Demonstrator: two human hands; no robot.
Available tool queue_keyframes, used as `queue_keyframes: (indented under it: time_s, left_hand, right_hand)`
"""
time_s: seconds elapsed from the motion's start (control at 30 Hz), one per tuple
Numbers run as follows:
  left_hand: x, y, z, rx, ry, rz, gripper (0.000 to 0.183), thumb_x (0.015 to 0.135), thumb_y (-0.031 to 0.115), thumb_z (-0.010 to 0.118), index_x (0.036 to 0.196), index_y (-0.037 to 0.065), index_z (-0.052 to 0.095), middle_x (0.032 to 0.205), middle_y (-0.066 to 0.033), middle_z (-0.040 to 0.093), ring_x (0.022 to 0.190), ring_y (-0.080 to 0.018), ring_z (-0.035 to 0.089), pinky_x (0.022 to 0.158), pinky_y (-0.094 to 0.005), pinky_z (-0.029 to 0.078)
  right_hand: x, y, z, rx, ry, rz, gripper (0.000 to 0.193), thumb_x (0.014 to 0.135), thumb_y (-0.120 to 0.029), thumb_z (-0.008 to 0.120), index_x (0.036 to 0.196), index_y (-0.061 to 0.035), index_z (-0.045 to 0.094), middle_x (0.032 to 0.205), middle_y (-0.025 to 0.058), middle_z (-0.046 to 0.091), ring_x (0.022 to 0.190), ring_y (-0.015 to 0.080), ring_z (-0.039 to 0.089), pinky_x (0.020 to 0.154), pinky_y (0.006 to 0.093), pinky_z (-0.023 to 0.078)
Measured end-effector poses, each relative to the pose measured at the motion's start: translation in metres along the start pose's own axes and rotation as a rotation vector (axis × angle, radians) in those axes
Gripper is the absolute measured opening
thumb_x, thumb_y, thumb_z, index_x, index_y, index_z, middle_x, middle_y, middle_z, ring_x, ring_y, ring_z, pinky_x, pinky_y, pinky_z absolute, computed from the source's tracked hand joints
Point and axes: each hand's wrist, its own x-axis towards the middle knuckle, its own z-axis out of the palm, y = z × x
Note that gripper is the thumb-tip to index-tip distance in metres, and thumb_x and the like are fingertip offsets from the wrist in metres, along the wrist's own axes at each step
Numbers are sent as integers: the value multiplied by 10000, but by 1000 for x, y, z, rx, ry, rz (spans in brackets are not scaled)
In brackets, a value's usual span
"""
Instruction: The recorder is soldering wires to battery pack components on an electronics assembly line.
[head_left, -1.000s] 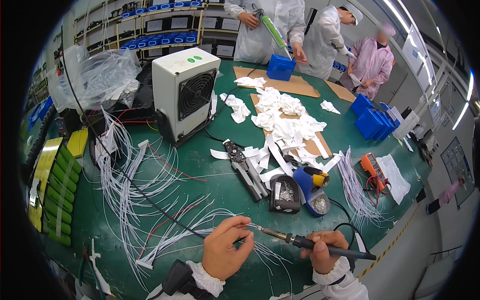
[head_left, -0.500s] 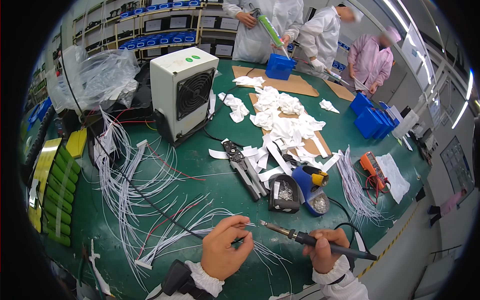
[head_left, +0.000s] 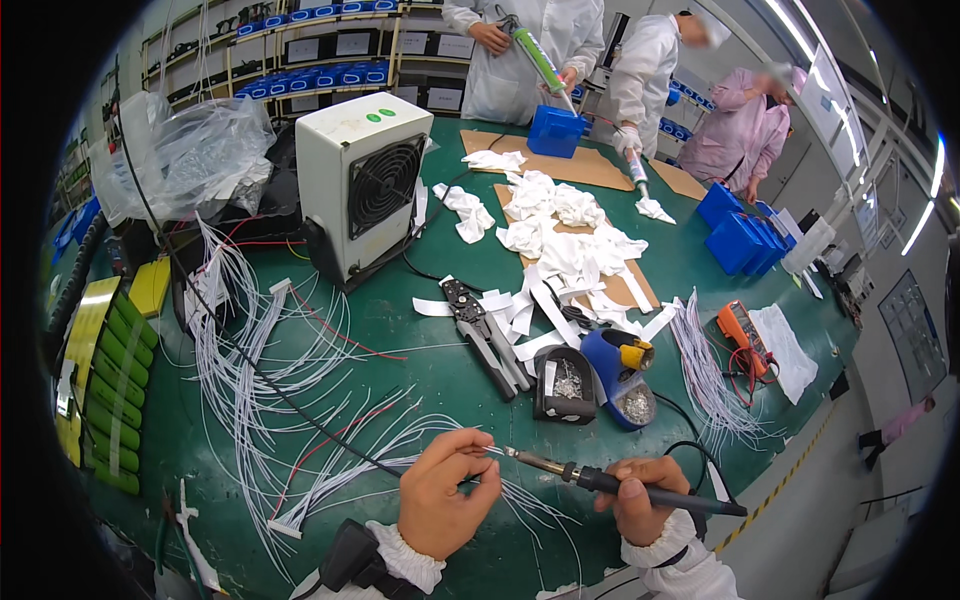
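Observation:
My left hand (head_left: 440, 500) is closed, its fingertips pinching thin white wires (head_left: 405, 455) near their ends. These wires belong to a bundle that runs left to a white connector (head_left: 285, 528) on the table, with one red wire among them. My right hand (head_left: 645, 505) grips the black handle of a soldering iron (head_left: 590, 478) like a pen. Its tip points left and appears to touch the wire ends beside my left fingertips. Just beyond the iron are a black box of small metal pieces (head_left: 566, 385) and a blue soldering iron stand (head_left: 612, 365).
Wire strippers (head_left: 482, 335) and white cloth pieces (head_left: 565, 235) lie mid-table. A fan unit (head_left: 365, 180) stands far left, above more wires (head_left: 240, 350). Right are another wire bundle (head_left: 705, 370) and an orange multimeter (head_left: 742, 335). Co-workers at the far side handle sealant guns (head_left: 540, 60).
The soldering iron has moved slightly left, bringing its tip to the wire ends. My left hand stays nearly still. One co-worker's sealant gun now points down at a cloth; the person in pink raises an arm.

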Motion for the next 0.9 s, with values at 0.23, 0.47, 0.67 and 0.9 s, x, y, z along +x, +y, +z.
queue_keyframes:
  time_s: [0.23,0.47,0.67,0.9]
  left_hand:
    - [1,1,0,20,4,17,115,784,-38,764,868,-30,687,1105,-133,703,915,-247,730,783,-326,607]
    - [1,2,-1,23,-7,16,121,781,-50,760,874,-29,686,1102,-133,702,912,-248,728,780,-325,608]
    - [2,2,-1,13,-4,24,122,782,-48,762,873,-26,684,1105,-131,701,911,-249,726,779,-327,608]
    - [0,1,-1,8,-7,27,118,788,-47,759,874,-27,679,1109,-130,696,920,-248,724,783,-329,611]
  right_hand:
    - [0,4,-1,4,-20,-27,158,944,-80,683,929,27,568,803,183,704,638,233,746,588,338,611]
    - [0,2,-2,14,-30,-15,167,945,-87,687,929,33,572,810,180,700,649,239,745,601,347,610]
    - [0,-1,-1,0,-32,-12,178,951,-104,683,930,34,574,800,173,697,654,243,745,615,358,610]
    - [0,0,-1,-9,-38,-29,188,954,-122,685,934,30,576,747,153,690,639,243,742,625,359,609]
